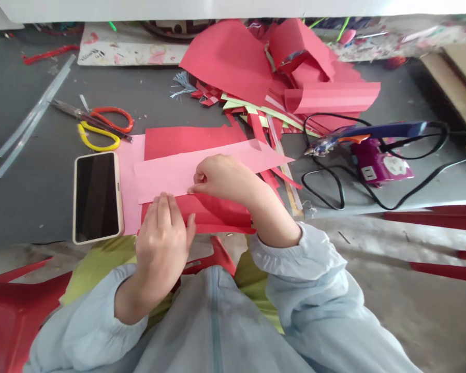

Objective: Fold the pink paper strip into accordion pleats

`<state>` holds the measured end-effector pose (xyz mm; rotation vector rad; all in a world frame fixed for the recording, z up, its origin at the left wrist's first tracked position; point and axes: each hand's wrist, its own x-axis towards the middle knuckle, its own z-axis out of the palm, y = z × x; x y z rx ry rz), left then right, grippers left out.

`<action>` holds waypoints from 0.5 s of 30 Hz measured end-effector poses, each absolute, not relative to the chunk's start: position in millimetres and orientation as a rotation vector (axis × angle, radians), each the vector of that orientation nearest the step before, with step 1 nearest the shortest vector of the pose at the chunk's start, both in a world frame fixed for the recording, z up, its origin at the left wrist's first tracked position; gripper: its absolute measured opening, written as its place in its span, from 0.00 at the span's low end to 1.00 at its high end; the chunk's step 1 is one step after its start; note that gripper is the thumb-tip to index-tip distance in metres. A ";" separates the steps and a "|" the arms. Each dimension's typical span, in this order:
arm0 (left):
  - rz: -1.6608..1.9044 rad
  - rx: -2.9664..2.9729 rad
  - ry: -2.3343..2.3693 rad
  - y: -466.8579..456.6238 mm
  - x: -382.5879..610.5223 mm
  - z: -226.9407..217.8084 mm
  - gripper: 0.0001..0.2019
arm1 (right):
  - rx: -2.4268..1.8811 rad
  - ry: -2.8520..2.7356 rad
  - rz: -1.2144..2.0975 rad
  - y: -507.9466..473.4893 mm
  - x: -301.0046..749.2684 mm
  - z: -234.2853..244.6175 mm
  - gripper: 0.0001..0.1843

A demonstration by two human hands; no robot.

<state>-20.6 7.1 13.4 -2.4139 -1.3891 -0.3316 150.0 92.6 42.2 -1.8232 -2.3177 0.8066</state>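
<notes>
A long strip of pink paper [163, 173] lies across a red sheet [194, 139] at the table's front edge. My left hand [161, 235] is flat, fingers stretched out, its tips at the strip's lower edge. The fingers of my right hand [223, 178] are curled, with thumb and fingertip pinched on that same edge farther right. Beneath the red sheet, another pink sheet [131, 207] sticks out on the left. Beside it lies a phone [97, 197] with a dark screen.
Scissors [101, 127] with red and yellow handles lie behind the phone, near clear glue sticks [34, 114]. Red paper pieces [233, 57] are heaped at the back. On the right, a blue glue gun [373, 132] with a looping black cord rests by a purple box [380, 163].
</notes>
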 end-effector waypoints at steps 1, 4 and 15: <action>-0.329 -2.413 -1.387 7.4 -20.5 13.3 0.24 | -1.828 -2.319 0.799 92.5 150.5 42.1 0.10; -0.316 -2.412 -1.388 8.0 -19.6 13.5 0.23 | -1.838 -2.320 0.786 92.1 153.1 41.0 0.10; -0.286 -2.415 -1.410 8.0 -18.7 13.5 0.23 | -1.922 -2.191 0.538 77.9 197.6 75.6 0.09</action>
